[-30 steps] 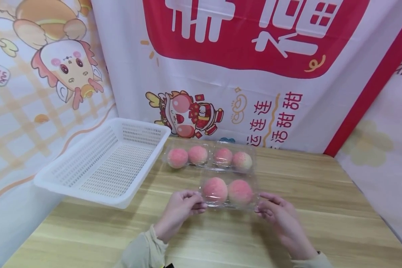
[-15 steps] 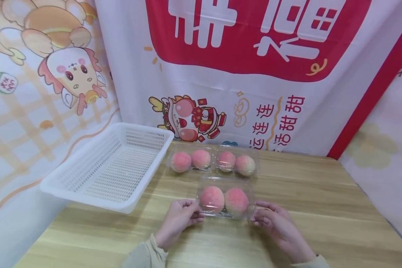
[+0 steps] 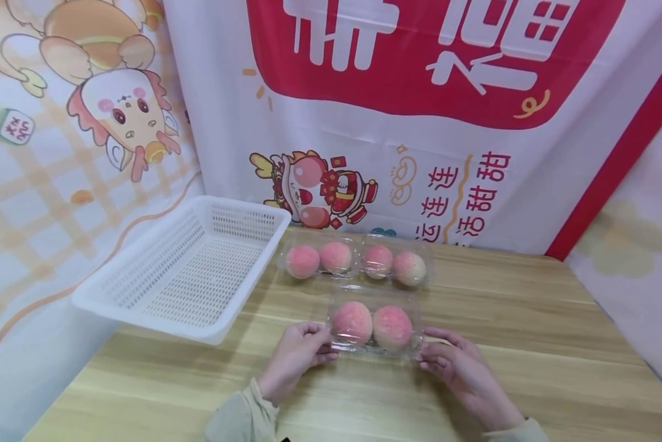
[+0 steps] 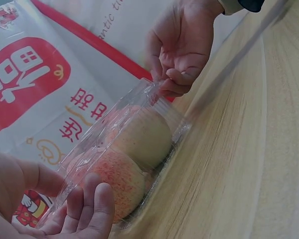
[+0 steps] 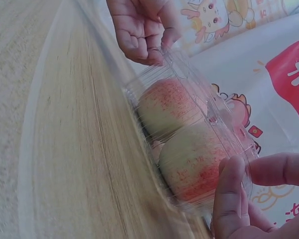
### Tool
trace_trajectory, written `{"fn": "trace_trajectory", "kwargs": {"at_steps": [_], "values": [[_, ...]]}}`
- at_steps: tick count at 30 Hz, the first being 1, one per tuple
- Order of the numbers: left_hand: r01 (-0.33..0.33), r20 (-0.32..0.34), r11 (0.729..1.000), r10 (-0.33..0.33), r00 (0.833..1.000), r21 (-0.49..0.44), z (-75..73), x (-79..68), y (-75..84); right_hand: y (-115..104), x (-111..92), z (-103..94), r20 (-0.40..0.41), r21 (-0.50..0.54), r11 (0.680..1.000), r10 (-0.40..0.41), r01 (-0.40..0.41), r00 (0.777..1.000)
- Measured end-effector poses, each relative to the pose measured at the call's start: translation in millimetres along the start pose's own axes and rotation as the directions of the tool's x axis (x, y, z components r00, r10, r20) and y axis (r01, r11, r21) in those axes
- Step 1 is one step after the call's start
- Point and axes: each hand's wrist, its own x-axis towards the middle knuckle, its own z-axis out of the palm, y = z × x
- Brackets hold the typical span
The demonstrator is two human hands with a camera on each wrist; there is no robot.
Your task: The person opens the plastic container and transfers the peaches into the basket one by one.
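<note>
Peaches [image 3: 351, 322], two big pink ones, sit side by side in a clear box [image 3: 372, 296] at the near middle of the bench [image 3: 529, 307]. A person holds this box by its two near corners. The left hand [image 3: 297, 353] pinches the left corner, with its fingers [image 4: 103, 206] bent and almost closed on the thin plastic. The right hand [image 3: 458, 365] pinches the right corner the same way, with only the thin edge between thumb and fingers. I cannot tell if the box's bottom touches the wood. Just past it, on the far part of the bench, are two more clear boxes, one beside the other. The left far box [image 3: 308, 239] has two pink peaches in it. The right far box [image 3: 399, 245] has two as well, and its right peach [image 3: 410, 268] is paler. On the left is a white basket [image 3: 198, 282] with lots of little holes. Behind everything hangs a white cloth [image 3: 529, 184] with a big red patch, white writing and a small cartoon animal [image 3: 316, 190].
</note>
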Motion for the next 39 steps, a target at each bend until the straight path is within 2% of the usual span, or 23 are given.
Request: {"fn": "trace_trajectory", "kwargs": {"at_steps": [8,10,11,12,13,14,16,18,19,20,22,24,26,27,30,32,34,36,39], "values": [[0.003,0.016,1.000,-0.003,1.000,0.011,-0.7,0.4,1.5,0,0,0.9,-0.026,-0.019,1.000,-0.011,0.011,1.000],[-0.008,0.025,0.996,0.006,1.000,0.092,-2.5,-1.2,5.7,-1,0,0.9,-0.032,-0.025,1.000,-0.005,0.004,0.999],[-0.017,0.029,0.986,0.013,0.999,0.168,-3.8,-3.0,9.7,-2,-1,0.3,-0.035,-0.034,0.999,-0.004,0.002,0.999],[-0.024,0.025,0.964,0.017,1.000,0.266,-4.8,-6.3,14.9,-3,-2,-0.9,-0.036,-0.059,0.998,-0.005,0.003,0.999],[-0.039,0.029,0.931,0.031,0.999,0.363,-5.9,-10.4,20.6,-4,-3,-1.7,-0.054,-0.086,0.996,-0.009,0.005,0.998],[-0.061,0.034,0.884,0.051,0.998,0.463,-6.7,-15.2,26.8,-5,-5,-2.7,-0.073,-0.117,0.993,-0.018,0.009,0.997],[-0.121,0.057,0.757,0.110,0.992,0.643,-6.6,-26.2,40.3,-8,-8,-5.4,-0.107,-0.199,0.980,-0.029,0.007,0.994],[-0.212,0.115,0.648,0.190,0.975,0.731,-3.5,-35.1,51.1,-10,-12,-8.2,-0.132,-0.263,0.965,-0.028,-0.008,0.991],[-0.282,0.166,0.601,0.241,0.956,0.748,-1.6,-37.5,55.1,-10,-14,-9.0,-0.141,-0.269,0.963,-0.016,-0.022,0.990],[-0.345,0.218,0.550,0.284,0.934,0.761,0.5,-38.6,59.0,-11,-17,-10.9,-0.117,-0.269,0.963,-0.001,-0.031,0.993],[-0.464,0.330,0.449,0.347,0.878,0.763,4.4,-36.8,64.1,-12,-20,-14.0,-0.046,-0.227,0.972,0.054,-0.063,0.997],[-0.552,0.430,0.355,0.369,0.824,0.754,7.1,-31.9,66.9,-12,-21,-15.8,0.044,-0.173,0.980,0.110,-0.101,0.993],[-0.605,0.507,0.285,0.351,0.788,0.743,9.3,-24.8,67.3,-11,-21,-17.1,0.123,-0.137,0.982,0.149,-0.132,0.981],[-0.624,0.537,0.254,0.338,0.773,0.739,10.2,-21.0,66.6,-11,-20,-16.4,0.140,-0.129,0.982,0.159,-0.141,0.977],[-0.676,0.614,0.170,0.306,0.728,0.717,12.5,-8.3,62.2,-7,-19,-11.6,0.117,-0.145,0.980,0.154,-0.136,0.981],[-0.707,0.652,0.124,0.304,0.695,0.696,14.8,-0.9,59.5,-5,-18,-7.0,0.074,-0.157,0.981,0.130,-0.117,0.989],[-0.725,0.676,0.086,0.303,0.672,0.683,17.5,5.2,57.4,-3,-17,-3.1,0.044,-0.163,0.982,0.109,-0.100,0.993],[-0.733,0.688,0.069,0.295,0.663,0.677,20.7,9.2,57.1,-2,-16,0.0,0.041,-0.155,0.984,0.092,-0.085,0.995],[-0.729,0.694,0.059,0.261,0.671,0.682,24.2,15.3,55.9,-2,-15,3.1,0.055,-0.123,0.989,0.091,-0.083,0.994]]}}
